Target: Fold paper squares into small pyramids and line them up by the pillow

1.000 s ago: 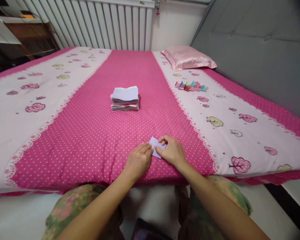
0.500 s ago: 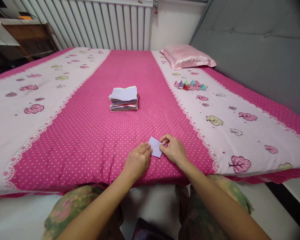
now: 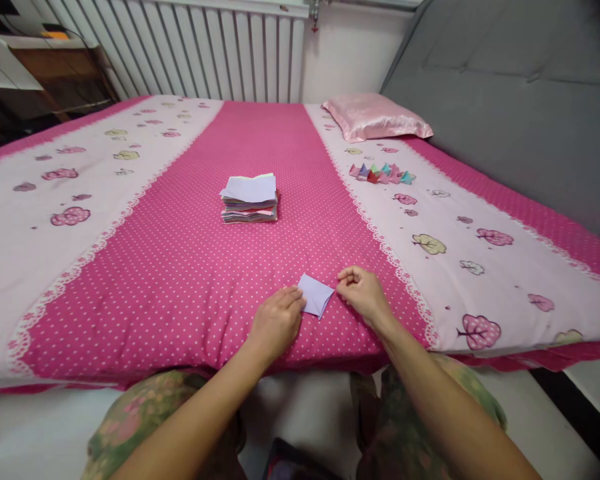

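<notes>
A small folded sheet of light purple paper (image 3: 316,295) lies on the pink dotted bedcover near the bed's front edge. My left hand (image 3: 279,315) holds its left edge down, with the fingers together on the paper and the thumb hidden. Just beyond the paper's right corner is my right hand (image 3: 363,292). Its fingers are curled, with a small gap between thumb and forefinger and nothing visible between them. A fold line shows near the paper's right corner.
A stack of paper sheets (image 3: 250,199), purple on top, stands farther back on the bedcover (image 3: 180,267). Several small coloured folded paper pieces (image 3: 381,174) sit in rows to the right. Behind them lies a pink pillow (image 3: 375,117), beside the grey headboard (image 3: 505,100).
My right hand has let go of the paper's right corner and moved a little to the right. That corner now shows in full. My left hand has stayed in place.
</notes>
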